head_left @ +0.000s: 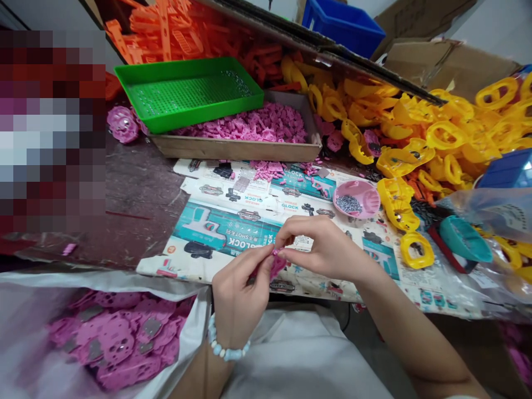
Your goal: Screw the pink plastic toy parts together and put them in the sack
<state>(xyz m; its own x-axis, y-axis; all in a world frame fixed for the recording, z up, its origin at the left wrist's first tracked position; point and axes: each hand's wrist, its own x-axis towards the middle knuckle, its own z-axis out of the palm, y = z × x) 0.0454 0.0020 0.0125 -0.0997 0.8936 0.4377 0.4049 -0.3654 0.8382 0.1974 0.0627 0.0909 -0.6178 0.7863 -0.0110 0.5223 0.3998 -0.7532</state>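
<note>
My left hand [245, 282], with a beaded bracelet on its wrist, is closed on a pink plastic part [277, 267] near the front edge of the printed cardboard. Most of that part is hidden behind the fingers. My right hand [318, 244] meets the left one in a pinch at the top of the part. A tiny pink bit shows between the fingertips, too small to name. Beyond the right hand stands a pink bowl [368, 195] of small metal pieces.
A green tray [195, 113] rests on a wooden box [233, 149] of pink pieces. Yellow plastic shells [446, 136] pile up at the right, beside a teal bowl [465, 238]. Orange parts [166, 33] lie at the back. A white bag [199, 310] at lower left holds pink parts.
</note>
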